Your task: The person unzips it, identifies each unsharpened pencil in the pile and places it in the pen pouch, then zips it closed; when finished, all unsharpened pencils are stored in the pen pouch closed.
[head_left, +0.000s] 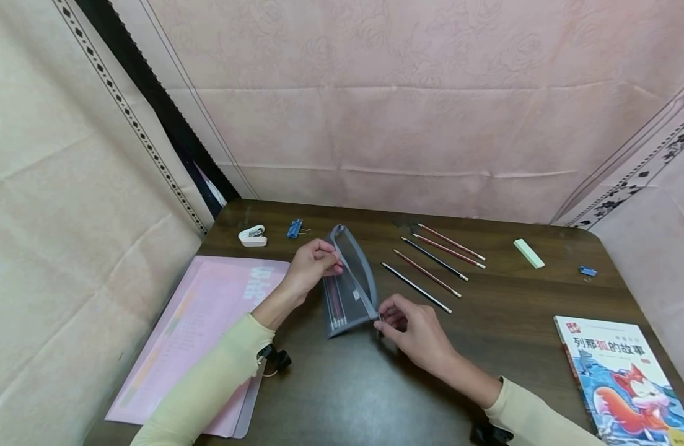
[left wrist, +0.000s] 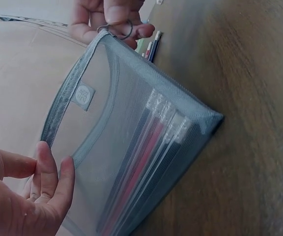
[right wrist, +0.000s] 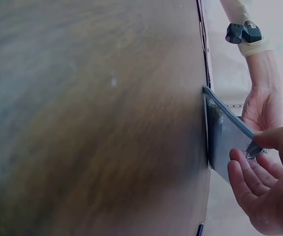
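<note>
A grey mesh pencil case [head_left: 347, 297] stands tilted above the dark table, its zip edge gaping. Several pencils [left wrist: 146, 152] show through the mesh inside it, white-tipped ends toward one corner. My left hand [head_left: 314, 266] pinches the case's upper rim between thumb and fingers. At the other end of the zip, my right hand [head_left: 411, 328] pinches the corner, where a small ring [left wrist: 127, 30] shows in the left wrist view. In the right wrist view, the thumb and fingers close on that corner of the case. Several loose pencils [head_left: 425, 272] lie to the right of the case.
A pink folder [head_left: 208, 334] lies at left, under the left forearm. Behind are a white stapler [head_left: 254, 236] and a blue binder clip [head_left: 294, 228]. A pale green eraser-like block [head_left: 528, 254], another blue clip [head_left: 588, 271] and a fox picture book [head_left: 626, 378] sit at right.
</note>
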Motion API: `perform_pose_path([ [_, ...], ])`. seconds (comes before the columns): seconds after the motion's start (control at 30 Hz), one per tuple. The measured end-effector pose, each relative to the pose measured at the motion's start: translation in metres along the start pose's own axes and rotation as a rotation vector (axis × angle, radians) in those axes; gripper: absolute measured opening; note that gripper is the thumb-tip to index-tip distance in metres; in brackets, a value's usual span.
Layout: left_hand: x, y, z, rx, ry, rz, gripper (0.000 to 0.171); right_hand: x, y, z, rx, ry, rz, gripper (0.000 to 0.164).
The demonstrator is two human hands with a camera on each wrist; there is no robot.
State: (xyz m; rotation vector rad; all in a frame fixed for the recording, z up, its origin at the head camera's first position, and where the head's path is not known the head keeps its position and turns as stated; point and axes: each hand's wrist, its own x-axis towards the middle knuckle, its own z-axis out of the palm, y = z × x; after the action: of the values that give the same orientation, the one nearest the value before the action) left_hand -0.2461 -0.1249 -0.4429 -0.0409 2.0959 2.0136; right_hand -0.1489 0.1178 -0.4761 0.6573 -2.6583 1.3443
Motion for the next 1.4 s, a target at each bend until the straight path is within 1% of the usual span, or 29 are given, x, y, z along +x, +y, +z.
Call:
perform_pose_path([
  [0.13,0.001,0.001,-0.001,-0.002,-0.001,0.013,0.018,0.0,-0.001,-0.003,-0.009,0.014,-0.018,0.015],
  [0.3,0.0,0.005,-0.002,0.021,0.0,0.0,0.019,0.0,-0.001,-0.007,-0.022,0.001,-0.054,0.008],
  [0.43,0.0,0.006,-0.002,0.015,-0.001,-0.008,0.02,0.002,0.0,-0.01,-0.023,-0.004,-0.077,0.006],
  [0.5,-0.001,0.006,-0.001,0.015,-0.001,0.002,0.021,0.004,0.0,-0.011,-0.021,-0.007,-0.088,0.005],
  [0.53,-0.003,0.007,-0.001,0.03,0.001,0.013,0.022,0.005,0.0,-0.011,-0.021,-0.01,-0.092,0.005],
  [0.6,-0.009,0.008,-0.001,0.119,0.001,0.055,0.024,0.006,-0.001,-0.011,-0.023,-0.015,-0.1,0.004],
  [0.63,-0.014,0.009,-0.001,0.189,-0.006,0.089,0.025,0.006,-0.001,-0.011,-0.022,-0.018,-0.102,0.004],
  [0.73,-0.034,0.012,0.001,0.489,-0.055,0.207,0.025,0.006,-0.001,-0.011,-0.014,-0.033,-0.111,0.004],
  [0.77,-0.041,0.012,0.004,0.597,-0.076,0.247,0.026,0.006,-0.001,-0.011,-0.01,-0.037,-0.116,0.004],
  [0.83,-0.056,0.013,0.01,0.777,-0.132,0.313,0.026,0.006,-0.001,-0.012,-0.003,-0.041,-0.127,0.005],
  [0.9,-0.069,0.013,0.018,0.925,-0.179,0.352,0.03,0.007,0.0,-0.012,0.001,-0.037,-0.142,0.006],
  [0.97,-0.08,0.014,0.027,1.038,-0.196,0.378,0.035,0.009,-0.001,-0.011,-0.003,-0.034,-0.159,0.005],
  [1.03,-0.088,0.014,0.035,1.128,-0.181,0.417,0.039,0.011,-0.003,-0.01,0.0,-0.034,-0.179,0.005],
  [1.1,-0.094,0.013,0.04,1.202,-0.135,0.462,0.038,0.014,-0.006,-0.009,0.012,-0.041,-0.197,0.006],
  [1.17,-0.098,0.013,0.043,1.249,-0.084,0.498,0.034,0.016,-0.009,-0.008,0.034,-0.043,-0.212,0.006],
  [1.2,-0.099,0.013,0.043,1.268,-0.061,0.515,0.031,0.018,-0.01,-0.007,0.045,-0.039,-0.217,0.006],
  [1.27,-0.101,0.013,0.044,1.286,-0.037,0.538,0.024,0.021,-0.012,-0.006,0.06,-0.029,-0.216,0.007],
  [1.4,-0.103,0.015,0.043,1.316,-0.011,0.588,0.017,0.028,-0.016,-0.004,0.032,-0.001,-0.21,0.006],
])
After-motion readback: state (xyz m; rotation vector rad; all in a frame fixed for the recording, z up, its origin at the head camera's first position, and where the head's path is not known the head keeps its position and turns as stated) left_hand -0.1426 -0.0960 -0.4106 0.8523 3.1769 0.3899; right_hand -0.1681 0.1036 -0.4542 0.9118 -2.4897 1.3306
